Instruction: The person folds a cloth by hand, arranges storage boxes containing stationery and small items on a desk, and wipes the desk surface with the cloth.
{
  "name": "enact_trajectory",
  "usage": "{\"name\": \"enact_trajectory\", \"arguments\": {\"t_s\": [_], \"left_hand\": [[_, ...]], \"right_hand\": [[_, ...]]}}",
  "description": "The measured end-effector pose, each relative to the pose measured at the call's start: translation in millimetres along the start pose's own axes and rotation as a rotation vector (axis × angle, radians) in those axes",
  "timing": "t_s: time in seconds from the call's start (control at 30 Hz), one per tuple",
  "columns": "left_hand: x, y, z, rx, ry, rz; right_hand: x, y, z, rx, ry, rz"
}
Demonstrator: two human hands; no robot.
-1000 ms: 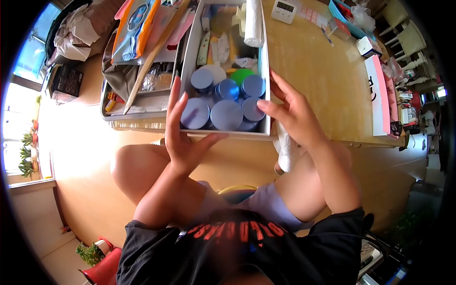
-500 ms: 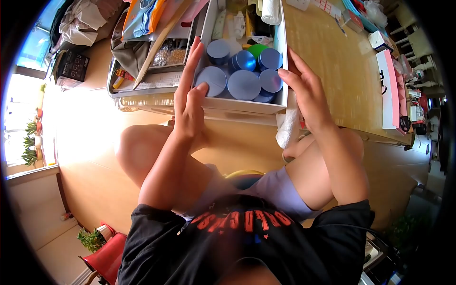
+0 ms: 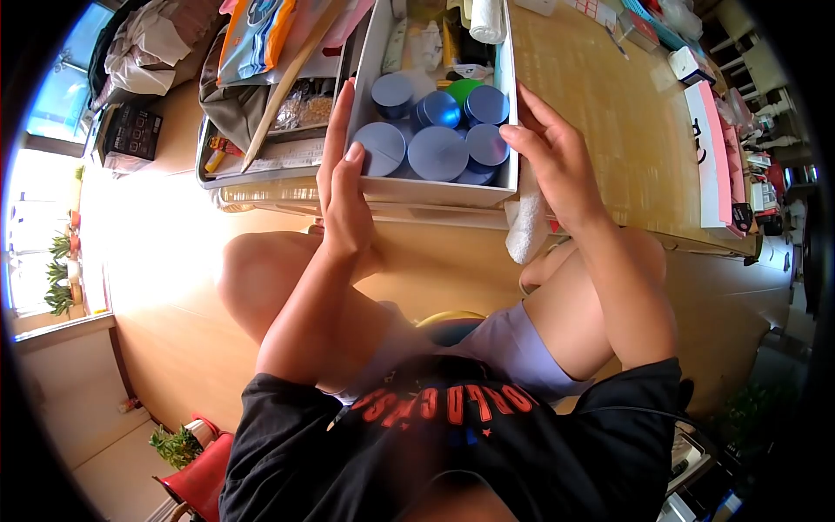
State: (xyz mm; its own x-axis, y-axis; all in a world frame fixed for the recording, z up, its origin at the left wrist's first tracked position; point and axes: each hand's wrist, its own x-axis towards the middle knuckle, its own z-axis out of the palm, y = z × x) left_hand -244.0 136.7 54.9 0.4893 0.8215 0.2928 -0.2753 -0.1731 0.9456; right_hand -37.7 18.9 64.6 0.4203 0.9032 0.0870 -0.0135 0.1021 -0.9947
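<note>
A white open box (image 3: 439, 193) sits at the table edge in front of me, with several blue round-lidded jars (image 3: 437, 154) in its near half. My left hand (image 3: 344, 196) lies along the box's left wall, fingers stretched forward and thumb at the rim. Against the right wall rests my right hand (image 3: 561, 165), its thumb over the rim and its fingers along the outside. The box is held between both hands. Farther inside it are a green round lid (image 3: 463, 90), a white roll (image 3: 488, 22) and some tubes (image 3: 395, 45).
Left of the box, a tray (image 3: 217, 181) holds a wooden stick (image 3: 287, 83), packets and cloth. A white towel (image 3: 524, 228) hangs below my right hand. The table (image 3: 626, 148) extends right to a pink-and-white box (image 3: 711, 161). A red chair (image 3: 200, 478) stands at lower left.
The white box has shifted slightly left towards the tray, with both hands moving along at its sides. The jars keep their places inside it.
</note>
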Motion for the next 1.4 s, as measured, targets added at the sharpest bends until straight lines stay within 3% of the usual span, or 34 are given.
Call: {"name": "enact_trajectory", "arguments": {"t_s": [0.33,0.63,0.73,1.1,1.23,1.33,1.4], "left_hand": [[-1,-11,-5,-0.01,-0.027,0.087],[1,-3,19,-0.055,0.174,0.041],[0,-8,13,0.053,0.16,0.063],[1,-9,17,-0.057,0.218,0.008],[4,-16,17,0.007,0.272,0.06],[3,-15,15,0.039,0.269,0.032],[8,20,21,-0.511,0.447,-0.38]], "right_hand": [[-4,3,1,-0.159,0.05,-0.074],[-16,4,7,-0.253,-0.022,-0.032],[-17,7,9,-0.246,-0.009,-0.041],[-21,-3,12,-0.247,-0.002,0.058],[-19,2,11,-0.28,0.008,-0.001],[-19,4,12,-0.271,0.012,-0.025],[-19,6,11,-0.265,0.009,-0.023]]}}
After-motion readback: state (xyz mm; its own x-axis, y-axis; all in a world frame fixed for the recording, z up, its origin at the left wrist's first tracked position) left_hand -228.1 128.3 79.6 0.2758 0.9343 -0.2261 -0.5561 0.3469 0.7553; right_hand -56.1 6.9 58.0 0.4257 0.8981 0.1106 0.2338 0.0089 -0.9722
